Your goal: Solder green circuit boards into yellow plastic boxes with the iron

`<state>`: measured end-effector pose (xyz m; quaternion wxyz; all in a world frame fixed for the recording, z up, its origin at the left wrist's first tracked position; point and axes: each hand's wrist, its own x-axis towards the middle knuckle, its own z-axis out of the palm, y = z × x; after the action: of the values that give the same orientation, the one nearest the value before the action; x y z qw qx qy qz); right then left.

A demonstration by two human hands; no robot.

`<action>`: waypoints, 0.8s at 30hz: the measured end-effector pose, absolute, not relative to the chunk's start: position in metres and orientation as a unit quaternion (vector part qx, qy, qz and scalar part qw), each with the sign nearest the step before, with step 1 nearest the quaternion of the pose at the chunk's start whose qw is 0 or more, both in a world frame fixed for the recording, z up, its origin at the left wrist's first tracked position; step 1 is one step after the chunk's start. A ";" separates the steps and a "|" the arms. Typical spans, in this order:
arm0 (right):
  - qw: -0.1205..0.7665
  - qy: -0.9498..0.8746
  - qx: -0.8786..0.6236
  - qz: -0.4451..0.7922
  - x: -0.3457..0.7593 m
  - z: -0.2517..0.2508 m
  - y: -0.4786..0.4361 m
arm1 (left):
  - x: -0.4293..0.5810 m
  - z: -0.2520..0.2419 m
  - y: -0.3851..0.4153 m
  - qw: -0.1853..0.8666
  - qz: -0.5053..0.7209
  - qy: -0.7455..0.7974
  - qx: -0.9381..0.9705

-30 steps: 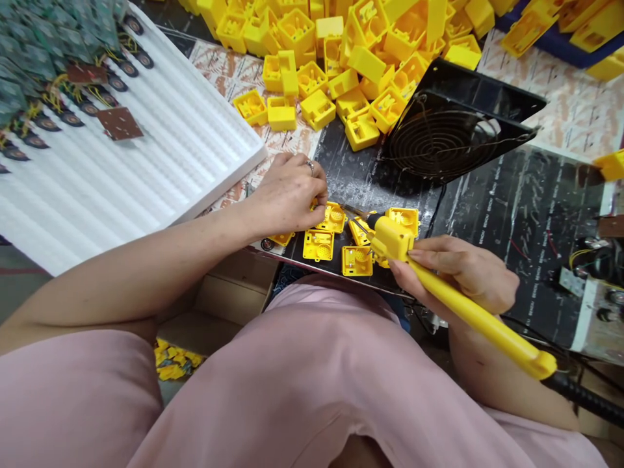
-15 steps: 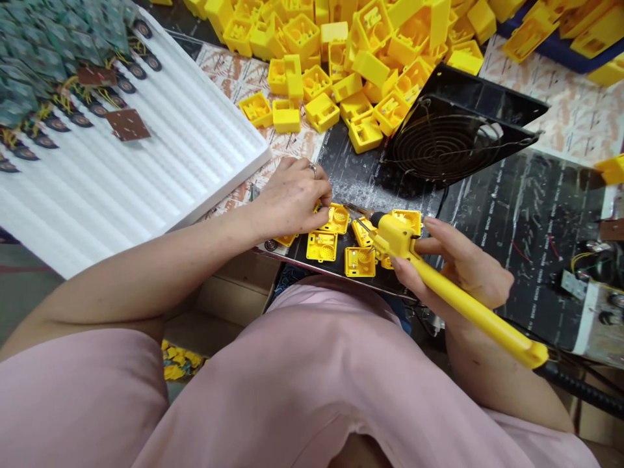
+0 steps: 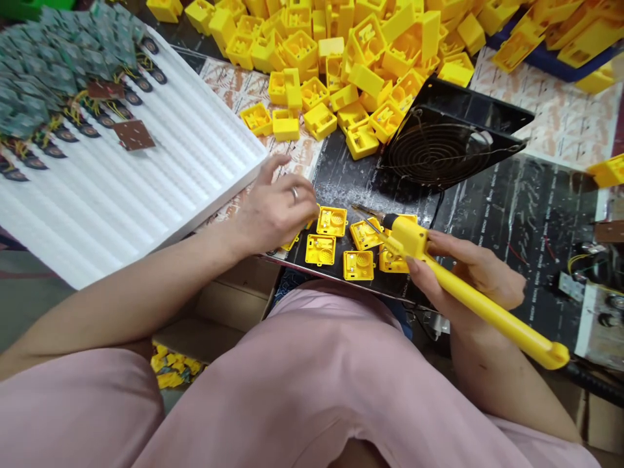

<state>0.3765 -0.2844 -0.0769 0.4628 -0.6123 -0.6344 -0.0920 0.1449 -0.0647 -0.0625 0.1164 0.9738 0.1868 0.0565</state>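
Note:
My right hand (image 3: 480, 270) is wrapped around a yellow soldering iron (image 3: 497, 317), whose dark tip points left over several small yellow plastic housings. My left hand (image 3: 275, 214) hovers at the left end of these housings, its forefinger lifted and the other fingers loosely bent. I see nothing held in it, though its palm side is hidden. Close to its fingertips lies an open yellow housing (image 3: 332, 221), with a second housing (image 3: 320, 249) just below. Under the iron's tip rests a tilted housing (image 3: 366, 234), and another housing (image 3: 358, 265) sits by the table's front edge.
A black fan (image 3: 439, 153) stands behind the iron. Beyond it spreads a heap of yellow housings (image 3: 319, 120). On the left, a white foam board (image 3: 195, 156) carries green circuit boards (image 3: 63, 71) with wired speakers. A blue bin (image 3: 541, 58) is at the back right.
My left hand has drawn back to the left from the housings and its forefinger has risen. The soldering iron in my right hand has shifted slightly right.

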 end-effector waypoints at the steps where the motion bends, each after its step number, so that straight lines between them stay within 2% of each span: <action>1: 0.468 -0.633 -0.610 -0.090 0.377 -0.077 -0.285 | 0.144 -0.063 -0.068 0.097 0.060 0.163 0.980; 6: 0.471 -0.647 -0.595 -0.074 0.378 -0.079 -0.286 | 0.148 -0.069 -0.068 0.112 0.090 0.161 0.976; 11: 0.487 -0.622 -0.612 -0.037 0.381 -0.078 -0.292 | 0.146 -0.067 -0.068 0.142 0.036 0.212 0.966; 15: 0.511 -0.670 -0.538 0.007 0.381 -0.072 -0.288 | 0.145 -0.064 -0.077 0.144 -0.012 0.239 0.960; 24: 0.447 -0.759 -0.473 -0.034 0.378 -0.060 -0.261 | 0.160 -0.061 -0.074 0.108 -0.027 0.212 0.971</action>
<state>0.3781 -0.2610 -0.0598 0.4468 -0.4730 -0.7587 -0.0336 0.1605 -0.0743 -0.0610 0.1077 0.9709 0.2123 -0.0275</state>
